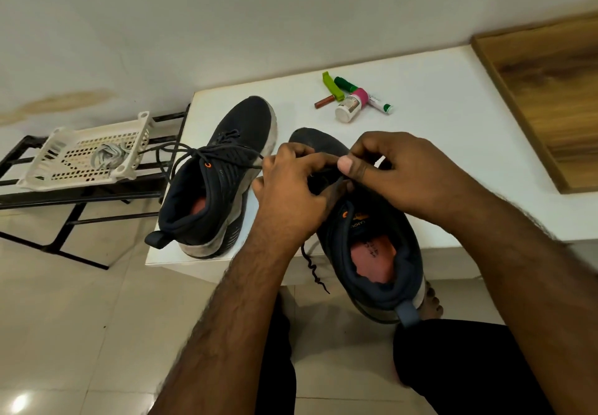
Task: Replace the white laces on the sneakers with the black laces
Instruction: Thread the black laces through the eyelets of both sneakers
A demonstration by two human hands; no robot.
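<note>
Two dark navy sneakers stand on a white table. The left sneaker is laced with a black lace whose ends trail off to both sides. The right sneaker sits at the table's front edge, heel over the edge. My left hand and my right hand meet over its tongue, fingers curled, pinching a black lace whose crinkled end hangs below the table edge. The eyelets under my hands are hidden. The white laces lie bundled in a white basket.
The basket rests on a black metal rack left of the table. A small bottle, green tubes and a brown stick lie at the table's back. A wooden panel is on the right. My knees and a bare foot are below.
</note>
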